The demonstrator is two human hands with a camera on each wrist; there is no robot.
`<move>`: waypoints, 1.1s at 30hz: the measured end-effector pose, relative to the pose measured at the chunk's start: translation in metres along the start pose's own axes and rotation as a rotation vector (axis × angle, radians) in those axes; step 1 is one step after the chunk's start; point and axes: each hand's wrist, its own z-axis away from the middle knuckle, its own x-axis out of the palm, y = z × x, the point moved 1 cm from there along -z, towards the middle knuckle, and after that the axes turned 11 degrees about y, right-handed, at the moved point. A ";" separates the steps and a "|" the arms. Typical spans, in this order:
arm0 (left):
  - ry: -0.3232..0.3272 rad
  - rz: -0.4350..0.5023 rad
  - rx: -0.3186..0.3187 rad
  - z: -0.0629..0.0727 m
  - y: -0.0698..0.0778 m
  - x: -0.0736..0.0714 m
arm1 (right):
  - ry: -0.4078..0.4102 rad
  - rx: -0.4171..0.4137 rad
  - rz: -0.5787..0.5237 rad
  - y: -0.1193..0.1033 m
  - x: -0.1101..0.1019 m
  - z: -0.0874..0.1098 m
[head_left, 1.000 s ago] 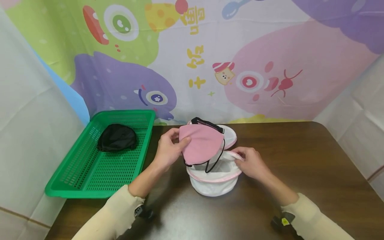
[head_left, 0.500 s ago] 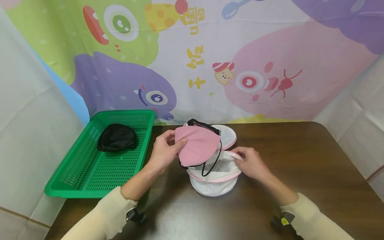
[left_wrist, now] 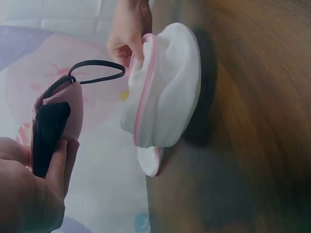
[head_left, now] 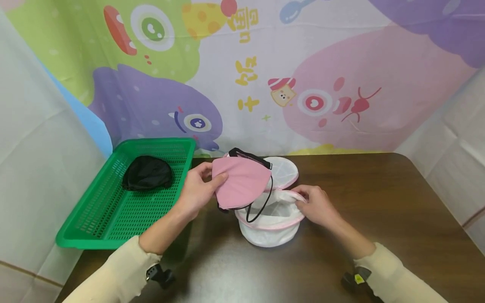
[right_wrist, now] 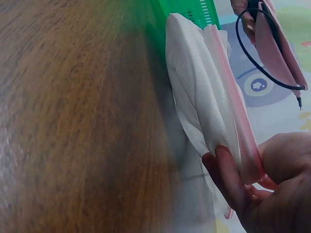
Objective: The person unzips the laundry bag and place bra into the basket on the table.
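My left hand pinches a pink fabric mask between thumb and fingers, above the left rim of a white laundry bag. The mask has a black strap along its top edge and a thin black elastic loop hanging out. My right hand grips the bag's rim at the right, by its pink zip. The bag stands on the table with its mouth open, and its round lid lies folded back behind it. From the left wrist, the mask appears edge-on, apart from the bag.
At the left, a green perforated basket holds a bundled black fabric item. A brown wooden table lies beneath everything. Behind its far edge hangs a cartoon-printed curtain; pale panels flank both sides.
My left hand has moved left with the mask, uncovering more of the bag's mouth and lid. My right hand and the bag have stayed nearly in place.
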 end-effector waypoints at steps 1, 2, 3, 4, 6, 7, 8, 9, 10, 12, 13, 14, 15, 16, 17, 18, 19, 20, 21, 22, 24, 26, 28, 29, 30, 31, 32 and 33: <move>0.001 0.002 0.002 0.000 0.001 -0.001 | -0.001 0.002 0.000 0.000 0.000 0.000; 0.002 0.003 0.006 0.000 0.001 -0.002 | -0.001 0.004 0.000 0.000 0.000 0.000; 0.002 0.003 0.007 0.000 0.002 -0.004 | -0.002 0.008 -0.002 0.000 0.000 0.000; 0.002 0.001 0.007 0.000 0.002 -0.005 | -0.003 0.010 -0.004 0.000 0.000 0.000; -0.003 -0.008 0.009 0.000 0.002 -0.008 | -0.008 0.016 -0.009 0.000 0.000 0.000; -0.005 -0.018 0.007 -0.001 0.001 -0.009 | -0.009 0.017 -0.010 0.000 0.000 0.000; -0.009 -0.020 0.004 -0.001 0.001 -0.011 | -0.011 0.018 -0.011 0.000 0.001 0.000; -0.012 -0.021 -0.001 -0.001 0.000 -0.013 | -0.012 0.018 -0.013 0.000 0.001 0.000; -0.013 -0.023 -0.004 -0.002 0.000 -0.014 | -0.014 0.018 -0.013 0.000 0.001 0.000; -0.021 -0.020 -0.011 -0.004 0.000 -0.019 | -0.012 0.018 -0.011 0.000 0.001 0.000; -0.029 -0.017 -0.015 -0.005 0.001 -0.021 | -0.011 0.018 -0.010 0.000 0.001 0.001; -0.038 -0.012 -0.018 -0.006 0.001 -0.023 | -0.009 0.017 -0.008 0.000 0.001 0.001; -0.047 -0.014 -0.019 -0.007 0.002 -0.025 | -0.008 0.016 -0.005 0.000 0.001 0.001; -0.058 -0.014 -0.023 -0.007 0.002 -0.027 | -0.008 0.017 -0.003 0.000 0.001 0.001; -0.068 -0.016 -0.030 -0.008 0.003 -0.030 | -0.008 0.017 -0.003 0.000 0.001 0.001; -0.078 -0.020 -0.035 -0.009 0.003 -0.032 | -0.008 0.016 -0.002 0.000 0.001 0.001; -0.086 -0.028 -0.041 -0.010 0.004 -0.034 | -0.007 0.015 -0.002 0.000 0.001 0.001; -0.091 -0.034 -0.050 -0.010 0.004 -0.035 | -0.006 0.013 -0.003 0.001 0.001 0.001; -0.096 -0.037 -0.058 -0.011 0.005 -0.037 | -0.006 0.011 -0.005 0.001 0.001 0.001; -0.101 -0.038 -0.067 -0.011 0.005 -0.039 | -0.006 0.010 -0.007 0.001 0.001 0.001; -0.110 -0.051 -0.080 -0.013 0.006 -0.043 | -0.005 0.007 -0.009 0.001 0.001 0.001; -0.121 -0.050 -0.096 -0.014 0.006 -0.046 | -0.004 0.007 -0.007 0.001 0.000 0.001; -0.131 -0.042 -0.110 -0.015 0.006 -0.050 | -0.004 0.007 -0.003 0.001 0.000 0.001; -0.135 -0.039 -0.115 -0.016 0.006 -0.052 | -0.005 0.005 -0.001 0.001 0.000 0.001; -0.141 -0.032 -0.118 -0.016 0.006 -0.055 | -0.004 0.005 0.000 0.001 0.000 0.000; -0.144 -0.025 -0.120 -0.017 0.006 -0.057 | -0.004 0.005 0.000 0.001 0.000 0.000; -0.149 -0.021 -0.119 -0.017 0.007 -0.059 | -0.003 0.005 -0.001 0.000 0.000 0.000; -0.153 -0.019 -0.117 -0.018 0.007 -0.062 | -0.003 0.005 -0.001 0.000 0.000 0.000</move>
